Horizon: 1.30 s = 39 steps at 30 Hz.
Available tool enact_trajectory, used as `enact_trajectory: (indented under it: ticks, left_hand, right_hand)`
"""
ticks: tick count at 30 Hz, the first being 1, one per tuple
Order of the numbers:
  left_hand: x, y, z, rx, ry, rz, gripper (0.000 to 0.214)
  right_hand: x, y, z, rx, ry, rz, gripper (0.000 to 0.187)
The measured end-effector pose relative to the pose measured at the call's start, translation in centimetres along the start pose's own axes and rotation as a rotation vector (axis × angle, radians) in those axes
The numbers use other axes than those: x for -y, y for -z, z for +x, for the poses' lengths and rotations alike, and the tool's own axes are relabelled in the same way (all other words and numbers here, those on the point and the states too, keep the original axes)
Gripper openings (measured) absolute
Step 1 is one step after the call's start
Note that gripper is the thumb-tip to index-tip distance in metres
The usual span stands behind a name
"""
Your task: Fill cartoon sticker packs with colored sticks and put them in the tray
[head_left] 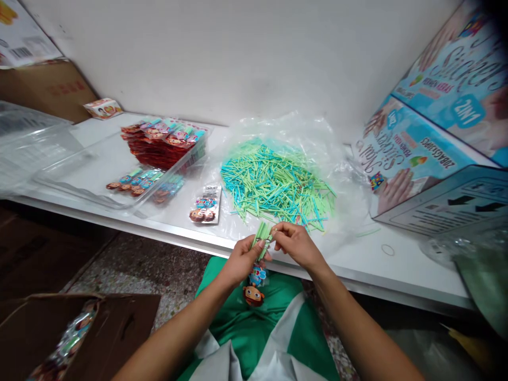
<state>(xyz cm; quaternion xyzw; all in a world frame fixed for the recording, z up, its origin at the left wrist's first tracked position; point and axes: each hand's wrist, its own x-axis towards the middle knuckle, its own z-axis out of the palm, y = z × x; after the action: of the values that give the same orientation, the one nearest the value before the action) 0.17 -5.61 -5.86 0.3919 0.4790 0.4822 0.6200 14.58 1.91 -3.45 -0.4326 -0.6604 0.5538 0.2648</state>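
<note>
Left hand: From here I see the left hand (241,259) closed on a small bunch of green sticks (262,230), thumb on top.
Right hand: The right hand (296,243) has its fingertips close together at the bunch's side. I can't tell if they grip anything.
Bunch: It is over the table's (337,264) front edge, near the person's lap. A thin dark line, maybe a band, goes across it.
Monkey packet: The packet (253,295) shows just below the left hand. I can't see what holds it up.
Stick pile: Loose green and blue sticks (273,185) lie on a clear plastic bag (293,127), just past the hands.
Doing it well: I'd pinch the bunch firmly but softly, because thin sticks might bend. Line up the ends, and go slowly so none slide out. Working over the table would catch any that drop.
</note>
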Motion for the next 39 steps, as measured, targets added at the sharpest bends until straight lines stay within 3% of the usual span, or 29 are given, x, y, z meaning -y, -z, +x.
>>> enact_trajectory:
  ticks: [9, 17, 26, 33, 39]
  left_hand:
    - [-0.10, -0.22, -0.09, 0.006, 0.008, -0.015, 0.038]
    - [0.05, -0.62, -0.26, 0.044, 0.086, -0.163, 0.042]
    - [-0.04, -0.61, -0.35, 0.058, 0.112, -0.181, 0.038]
    - [-0.04, -0.63, -0.56, 0.095, 0.126, -0.214, 0.039]
    - [0.11, -0.55, -0.50, 0.104, 0.119, -0.231, 0.034]
  right_hand:
    - [0.30, -0.07, -0.38, 0.011, 0.041, 0.022, 0.023]
    - [0.08, -0.27, -0.21, 0.005, 0.079, -0.014, 0.010]
    - [0.36, -0.24, -0.47, 0.008, 0.118, -0.028, 0.019]
    - [0.30, -0.39, -0.49, -0.029, 0.093, -0.064, 0.012]
    - [0.78, -0.50, -0.73, -0.001, 0.094, -0.062, 0.020]
